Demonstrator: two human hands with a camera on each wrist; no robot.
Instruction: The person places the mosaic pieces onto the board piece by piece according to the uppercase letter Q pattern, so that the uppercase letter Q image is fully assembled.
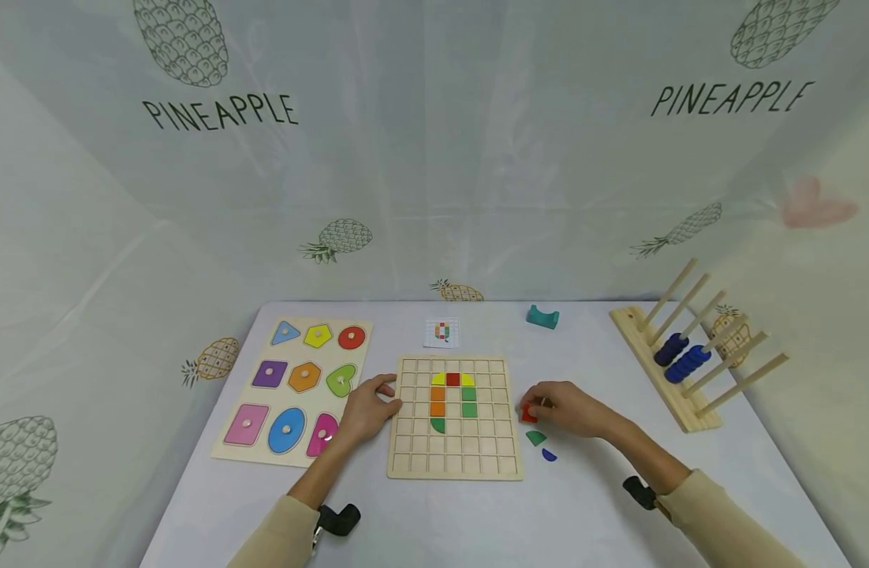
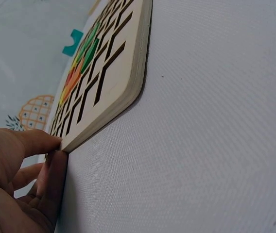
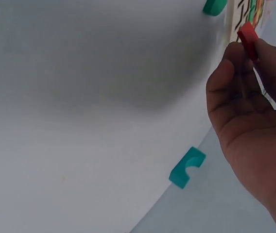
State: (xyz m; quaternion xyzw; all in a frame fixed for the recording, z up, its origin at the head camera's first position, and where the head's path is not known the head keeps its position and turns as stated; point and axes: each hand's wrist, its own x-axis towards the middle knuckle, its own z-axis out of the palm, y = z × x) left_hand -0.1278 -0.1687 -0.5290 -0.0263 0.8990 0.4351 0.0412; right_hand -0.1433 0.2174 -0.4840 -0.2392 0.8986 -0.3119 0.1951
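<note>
A square wooden grid board point(image 1: 456, 467) holds yellow, red, orange and green pieces in its upper middle cells. My left hand point(image 1: 367, 410) rests at the board's left edge. In the left wrist view its fingertips point(image 2: 50, 141) touch the side of the board, the thumb and a finger apart. Just right of the board, my right hand point(image 1: 565, 406) pinches a small red square block point(image 3: 248, 40) between thumb and fingers. Below that hand lie a green quarter-circle piece point(image 1: 536, 437) and a blue half-circle piece point(image 1: 550, 455).
A small pattern card point(image 1: 441, 341) lies behind the board. On the left is a shape puzzle point(image 1: 260, 455) with knobbed pieces. A teal notched block point(image 1: 542, 318) sits at the back. To the right stands a peg rack point(image 1: 662, 386) with dark blue beads.
</note>
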